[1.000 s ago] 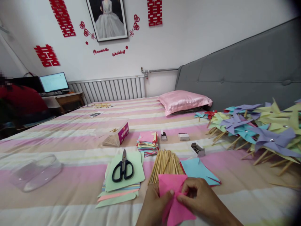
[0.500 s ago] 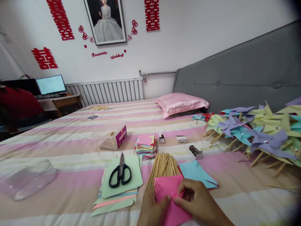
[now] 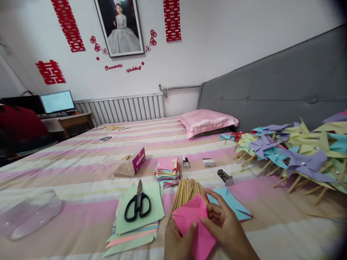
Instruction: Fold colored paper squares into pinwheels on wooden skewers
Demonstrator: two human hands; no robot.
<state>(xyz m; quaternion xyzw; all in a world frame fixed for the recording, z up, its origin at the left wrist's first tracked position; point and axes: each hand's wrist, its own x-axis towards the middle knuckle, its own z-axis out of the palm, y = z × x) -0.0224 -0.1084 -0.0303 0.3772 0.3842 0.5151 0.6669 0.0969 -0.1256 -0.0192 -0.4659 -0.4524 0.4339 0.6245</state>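
Observation:
A bright pink paper square point(image 3: 199, 224) with creases is between my two hands at the bottom of the view. My left hand point(image 3: 180, 238) grips its left edge, thumb on top. On the other side, my right hand point(image 3: 225, 224) pinches it with thumb and curled fingers. Just beyond the paper lies a bundle of thin wooden sticks point(image 3: 187, 191), partly hidden by it. Blue paper pieces point(image 3: 233, 202) lie right of the sticks, partly behind my right hand. Black-handled scissors point(image 3: 138, 204) rest on a stack of pale green and coloured paper point(image 3: 158, 213) to the left.
Finished paper pinwheels point(image 3: 300, 155) on sticks are heaped at the right. A small paper stack point(image 3: 166, 169), an opened box of pins point(image 3: 225, 177), two small boxes and a purple-sided box point(image 3: 138, 160) lie beyond. A clear plastic container point(image 3: 35, 213) sits left; a pink pillow point(image 3: 208, 121) is farther back.
The pink paper has turned and tilted, one corner now pointing up. My right hand's fingers have moved to its upper right edge. The camera view has shifted slightly.

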